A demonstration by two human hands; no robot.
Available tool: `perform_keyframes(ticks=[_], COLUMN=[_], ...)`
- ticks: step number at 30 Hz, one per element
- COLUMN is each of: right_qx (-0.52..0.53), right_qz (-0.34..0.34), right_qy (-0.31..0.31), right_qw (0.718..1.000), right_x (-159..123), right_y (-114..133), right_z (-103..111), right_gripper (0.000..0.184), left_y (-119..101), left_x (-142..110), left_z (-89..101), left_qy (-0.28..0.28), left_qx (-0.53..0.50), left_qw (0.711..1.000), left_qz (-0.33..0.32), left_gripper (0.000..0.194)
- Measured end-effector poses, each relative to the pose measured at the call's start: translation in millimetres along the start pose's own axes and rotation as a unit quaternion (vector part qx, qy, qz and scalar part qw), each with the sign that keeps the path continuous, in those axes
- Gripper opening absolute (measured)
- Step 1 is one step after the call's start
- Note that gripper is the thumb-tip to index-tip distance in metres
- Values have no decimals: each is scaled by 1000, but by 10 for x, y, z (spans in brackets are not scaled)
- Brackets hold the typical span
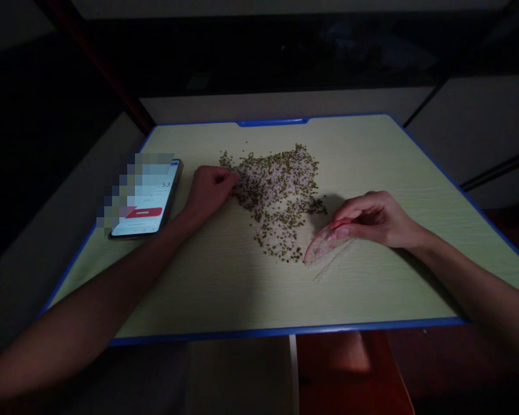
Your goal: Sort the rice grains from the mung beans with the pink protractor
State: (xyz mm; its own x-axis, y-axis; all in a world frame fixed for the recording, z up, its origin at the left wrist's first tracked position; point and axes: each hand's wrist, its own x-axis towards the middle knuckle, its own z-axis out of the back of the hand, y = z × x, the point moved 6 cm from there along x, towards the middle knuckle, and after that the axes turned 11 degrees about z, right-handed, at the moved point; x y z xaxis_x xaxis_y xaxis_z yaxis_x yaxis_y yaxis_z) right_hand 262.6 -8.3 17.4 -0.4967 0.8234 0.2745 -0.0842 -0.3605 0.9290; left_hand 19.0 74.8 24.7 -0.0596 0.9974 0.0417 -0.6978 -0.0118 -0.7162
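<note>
A spread pile of small green beans [288, 222] mixed with pale, rice-like grains [259, 173] lies on the table. At the pile's left edge is my left hand [210, 187], its fingers curled and thumb pressed in; whatever they may hold is too small to make out. My right hand [372, 219] pinches a thin, translucent piece with a red rim [324, 242], tilted with its lower edge at or near the tabletop, just right of the pile. Its exact kind is unclear. A thin line of pale grains [335, 259] lies beside its lower edge.
A phone [149, 199] with a lit, partly blurred screen rests to the left of my left hand. The pale wood-grain table [190, 294] has a blue edge and a blue handle-like piece [272, 122] at the back. Something red [341, 369] shows below the front edge.
</note>
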Motion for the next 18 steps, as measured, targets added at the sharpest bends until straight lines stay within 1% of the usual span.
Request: perform_keyframes(ticks=[2,6,11,18], right_qx=[-3,-15,-19,-17], right_qz=[3,-12,3,-3], right_qy=[1,-7,-28,-1], right_qw=[1000,1000,999,1000], right_x=[-2,-11,-11,-9], right_y=[6,-11,10,14], right_z=[-2,22,67,-1], right_gripper=[5,6,4,6], left_y=[0,22,25,16], left_x=[-3,9,11,7], left_z=[2,-9,-13,-7], left_qy=[-1,6,10,4], left_qx=[3,4,4,10], left_qw=[1000,1000,1000,1000], left_qz=[2,13,16,15], left_gripper=[35,35,34,34])
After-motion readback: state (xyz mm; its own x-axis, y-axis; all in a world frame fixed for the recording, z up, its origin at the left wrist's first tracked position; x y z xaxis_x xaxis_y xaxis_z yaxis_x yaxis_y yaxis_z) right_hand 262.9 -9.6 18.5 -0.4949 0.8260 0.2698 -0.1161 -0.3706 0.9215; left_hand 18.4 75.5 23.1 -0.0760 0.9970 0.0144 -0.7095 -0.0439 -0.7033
